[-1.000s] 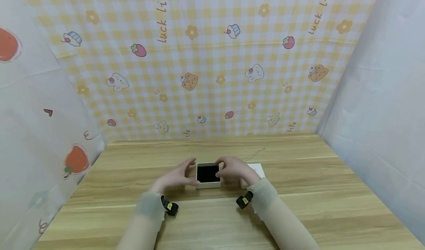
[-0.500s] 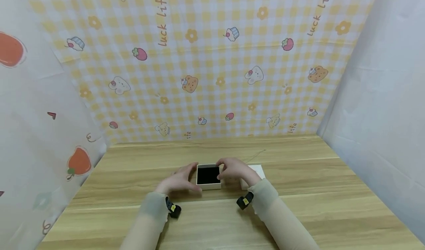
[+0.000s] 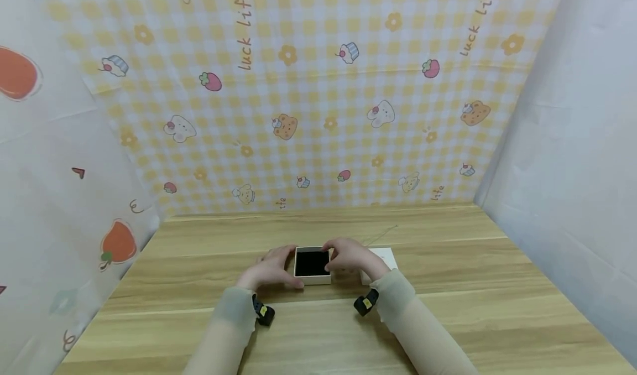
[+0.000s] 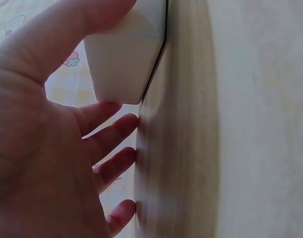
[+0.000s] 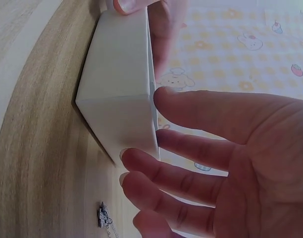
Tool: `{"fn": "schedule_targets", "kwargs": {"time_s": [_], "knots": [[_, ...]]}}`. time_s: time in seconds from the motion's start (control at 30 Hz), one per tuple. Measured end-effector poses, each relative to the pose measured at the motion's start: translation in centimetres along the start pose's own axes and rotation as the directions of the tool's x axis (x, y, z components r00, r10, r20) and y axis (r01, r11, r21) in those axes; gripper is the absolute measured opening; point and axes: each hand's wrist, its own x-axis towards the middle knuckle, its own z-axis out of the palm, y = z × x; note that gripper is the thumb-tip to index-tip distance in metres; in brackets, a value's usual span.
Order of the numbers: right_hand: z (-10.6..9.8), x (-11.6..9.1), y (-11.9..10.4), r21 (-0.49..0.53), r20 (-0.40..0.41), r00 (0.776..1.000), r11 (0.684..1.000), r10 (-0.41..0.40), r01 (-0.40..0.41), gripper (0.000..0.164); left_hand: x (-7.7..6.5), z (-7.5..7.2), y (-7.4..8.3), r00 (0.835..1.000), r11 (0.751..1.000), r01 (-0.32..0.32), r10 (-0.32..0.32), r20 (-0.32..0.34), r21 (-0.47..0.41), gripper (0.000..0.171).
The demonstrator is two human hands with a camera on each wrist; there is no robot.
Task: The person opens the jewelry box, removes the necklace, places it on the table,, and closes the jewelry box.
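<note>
A small white open box (image 3: 313,280) with a black insert (image 3: 312,263) inside sits on the table. My left hand (image 3: 269,269) holds its left end, thumb along the front wall and forefinger at the back corner. In the left wrist view its other fingers spread beside the box. My right hand (image 3: 349,255) reaches over the right end. In the right wrist view the thumb (image 5: 166,101) and forefinger tips are at the rim near the insert's edge, and the middle fingertip is right at the outer wall.
A white box lid (image 3: 385,253) lies on the wooden table (image 3: 448,264), partly hidden by my right wrist. A thin chain (image 3: 383,234) lies behind it; the right wrist view shows its silvery pendant (image 5: 103,215). A yellow checked cloth (image 3: 318,98) hangs behind the table.
My left hand has moved slightly right, and its fingers have come in against the box. The right hand stays at the right rim with only small finger movements. The head view has tilted slightly.
</note>
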Motion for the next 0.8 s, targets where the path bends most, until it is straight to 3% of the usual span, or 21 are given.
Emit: {"fn": "schedule_targets", "kwargs": {"time_s": [0.43, 0.8], "knots": [[0.0, -0.1, 0.4, 0.004, -0.01, 0.999, 1.0, -0.03, 0.03, 0.044, -0.6, 0.2, 0.4, 1.0, 1.0, 0.018, -0.018, -0.015, -0.026, 0.1], [-2.7, -1.7, 2.6, -0.069, -0.077, 0.995, 0.996, -0.056, 0.051, 0.043, -0.3, 0.1, 0.1, 1.0, 0.999, 0.012, -0.012, -0.004, -0.035, 0.102]]}}
